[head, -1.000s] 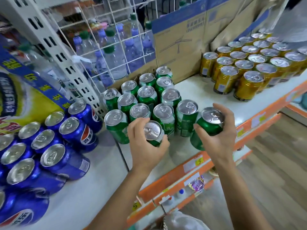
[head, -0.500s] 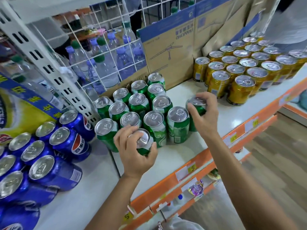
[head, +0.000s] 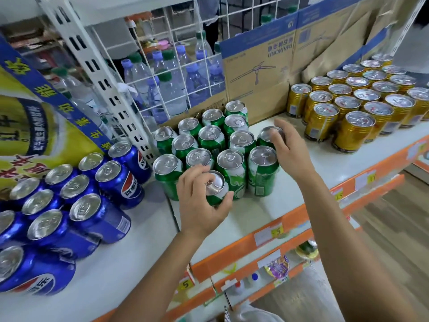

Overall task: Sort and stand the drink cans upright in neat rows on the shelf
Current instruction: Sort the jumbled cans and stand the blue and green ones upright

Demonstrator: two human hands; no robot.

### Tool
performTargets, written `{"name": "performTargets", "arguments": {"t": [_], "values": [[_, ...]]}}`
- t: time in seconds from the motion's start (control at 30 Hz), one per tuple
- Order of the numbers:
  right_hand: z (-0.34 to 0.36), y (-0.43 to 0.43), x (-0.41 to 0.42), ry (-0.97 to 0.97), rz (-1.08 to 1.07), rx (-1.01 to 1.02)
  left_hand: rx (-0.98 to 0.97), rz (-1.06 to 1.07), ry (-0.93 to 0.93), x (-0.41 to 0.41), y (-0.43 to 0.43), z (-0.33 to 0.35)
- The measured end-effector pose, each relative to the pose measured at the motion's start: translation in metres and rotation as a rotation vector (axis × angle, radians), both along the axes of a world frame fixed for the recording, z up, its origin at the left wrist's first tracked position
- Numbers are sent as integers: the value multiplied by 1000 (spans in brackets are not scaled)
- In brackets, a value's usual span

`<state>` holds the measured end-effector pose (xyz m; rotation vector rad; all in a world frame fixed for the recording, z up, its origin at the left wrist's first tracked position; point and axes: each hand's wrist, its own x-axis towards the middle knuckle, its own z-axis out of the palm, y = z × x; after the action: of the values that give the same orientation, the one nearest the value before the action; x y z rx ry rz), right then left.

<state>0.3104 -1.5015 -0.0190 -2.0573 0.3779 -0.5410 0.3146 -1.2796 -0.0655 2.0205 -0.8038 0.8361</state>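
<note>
Several green cans stand upright in rows on the white shelf. At the front of the block, my left hand grips a green can from above, its top tilted toward me. My right hand holds another green can at the right end of the second row, fingers curled round its top. That can is mostly hidden behind the hand.
Blue cans fill the shelf section on the left. Gold cans stand in rows at the right. A cardboard box and a wire grid with water bottles back the shelf. Orange price rails mark the front edge.
My right hand has carried its green can from the front further back and set it beside the second row. My left hand stays on the front can.
</note>
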Motion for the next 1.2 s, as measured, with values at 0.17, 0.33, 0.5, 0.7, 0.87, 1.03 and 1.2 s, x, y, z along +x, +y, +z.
{"name": "performTargets", "arguments": {"t": [0.17,0.33,0.5,0.7,0.87,1.03,1.2], "values": [[27,35,-12,-75,95,-434,27,5,148,-15,16,22],[34,116,-12,-124,344,-614,88,164,155,-15,55,55],[40,208,-2,-190,592,-633,165,379,133,-20,137,77],[39,334,-6,-238,819,-584,143,566,96,-40,255,79],[39,459,-20,-251,920,-558,173,683,55,-57,377,76],[21,577,-23,-132,1007,-542,220,791,152,-71,492,59],[4,654,-11,46,971,-537,272,957,314,-74,586,46]]}}
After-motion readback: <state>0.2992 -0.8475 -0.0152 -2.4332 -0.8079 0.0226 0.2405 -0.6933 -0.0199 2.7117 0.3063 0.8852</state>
